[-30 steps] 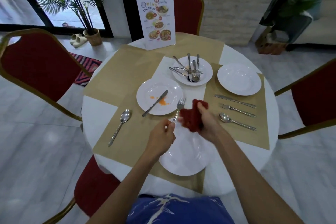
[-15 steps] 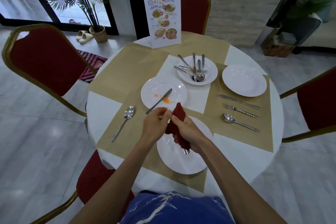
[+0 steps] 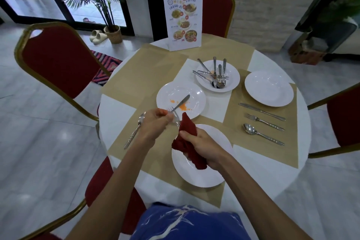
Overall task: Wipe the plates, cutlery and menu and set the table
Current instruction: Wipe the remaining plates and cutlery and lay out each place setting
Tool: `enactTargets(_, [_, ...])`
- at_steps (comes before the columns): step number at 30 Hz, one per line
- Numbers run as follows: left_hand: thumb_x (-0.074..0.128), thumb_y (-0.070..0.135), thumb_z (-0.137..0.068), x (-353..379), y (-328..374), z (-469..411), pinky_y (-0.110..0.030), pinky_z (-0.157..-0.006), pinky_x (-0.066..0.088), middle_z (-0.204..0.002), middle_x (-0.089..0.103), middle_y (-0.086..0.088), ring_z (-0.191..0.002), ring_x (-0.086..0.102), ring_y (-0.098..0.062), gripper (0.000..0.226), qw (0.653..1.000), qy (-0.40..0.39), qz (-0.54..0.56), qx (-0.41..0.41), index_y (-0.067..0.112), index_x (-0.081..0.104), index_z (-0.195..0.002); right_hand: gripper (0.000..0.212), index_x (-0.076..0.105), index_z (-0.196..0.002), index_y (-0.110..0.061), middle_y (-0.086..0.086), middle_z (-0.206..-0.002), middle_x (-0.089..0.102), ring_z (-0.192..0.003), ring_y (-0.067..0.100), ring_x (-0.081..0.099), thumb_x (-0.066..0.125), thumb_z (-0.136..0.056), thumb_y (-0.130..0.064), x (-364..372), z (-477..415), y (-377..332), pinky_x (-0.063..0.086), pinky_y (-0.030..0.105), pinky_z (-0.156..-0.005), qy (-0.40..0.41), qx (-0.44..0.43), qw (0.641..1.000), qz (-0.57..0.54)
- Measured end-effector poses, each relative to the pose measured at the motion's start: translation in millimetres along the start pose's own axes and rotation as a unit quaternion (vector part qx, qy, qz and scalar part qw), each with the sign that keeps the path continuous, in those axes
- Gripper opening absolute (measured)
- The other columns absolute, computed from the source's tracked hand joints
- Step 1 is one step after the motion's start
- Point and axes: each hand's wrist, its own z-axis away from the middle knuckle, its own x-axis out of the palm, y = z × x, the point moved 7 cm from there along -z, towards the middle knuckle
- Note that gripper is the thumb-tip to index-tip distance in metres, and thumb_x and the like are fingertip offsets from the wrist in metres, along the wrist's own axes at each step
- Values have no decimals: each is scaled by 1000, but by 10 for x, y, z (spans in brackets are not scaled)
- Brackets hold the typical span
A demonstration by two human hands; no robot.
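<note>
My left hand (image 3: 155,122) pinches a fork (image 3: 174,114) near its tines. My right hand (image 3: 202,145) grips a dark red cloth (image 3: 188,138) wrapped round the fork's handle, above a clean white plate (image 3: 206,175) near me. Behind it a stained plate (image 3: 196,96) carries a knife (image 3: 182,101). A third plate (image 3: 232,78) holds several pieces of cutlery. On the right lie a clean plate (image 3: 268,88), a knife (image 3: 262,111), a fork (image 3: 265,122) and a spoon (image 3: 263,134). A spoon (image 3: 134,132) lies on the left. The menu (image 3: 183,19) stands at the far edge.
The round table (image 3: 115,111) has a white cloth and tan placemats. Red chairs with gold frames stand at the left (image 3: 58,58), far side (image 3: 218,13), right (image 3: 342,119) and near me. A potted palm (image 3: 111,31) and slippers are on the floor beyond.
My left hand has shifted from the fork's handle to its tines. The cloth in my right hand has slid down along the handle, and both hands stay over the near plate.
</note>
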Motion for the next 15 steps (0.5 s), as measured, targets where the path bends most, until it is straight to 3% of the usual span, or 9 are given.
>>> enactTargets(2, [69,13,-93,182,-77,105,-19,-56,47,-63,59,4,-58,53,-8,15,997,-66,-30,6,10,63,-79,14,55,-104,-8,20,-82,60,-45,14,52,50,-106,-21,-25,-31,4,43,23,-43,24,7,1000,-13])
enactTargets(4, [71,14,-92,147,-102,64,-20,-58,46,-62,59,6,-58,53,-6,16,996,-72,-46,5,11,62,-78,14,55,-103,-8,21,-86,59,-43,13,50,50,-106,-21,12,-18,57,41,22,-41,28,17,999,-27])
enactTargets(10, [74,17,-89,-313,-46,-102,-31,-67,50,-69,64,1,-65,57,-13,14,995,86,46,-14,15,67,-77,11,51,-98,-12,15,-75,57,-48,16,49,55,-104,-20,137,16,194,42,26,-44,24,20,999,-45])
enactTargets(15, [71,17,-92,36,-373,226,-28,-64,54,-80,72,-9,-71,67,-16,20,996,-45,58,-42,-3,72,-94,14,61,-114,-15,7,-75,67,-52,13,57,52,-105,-20,207,-103,209,46,28,-51,33,4,999,-34])
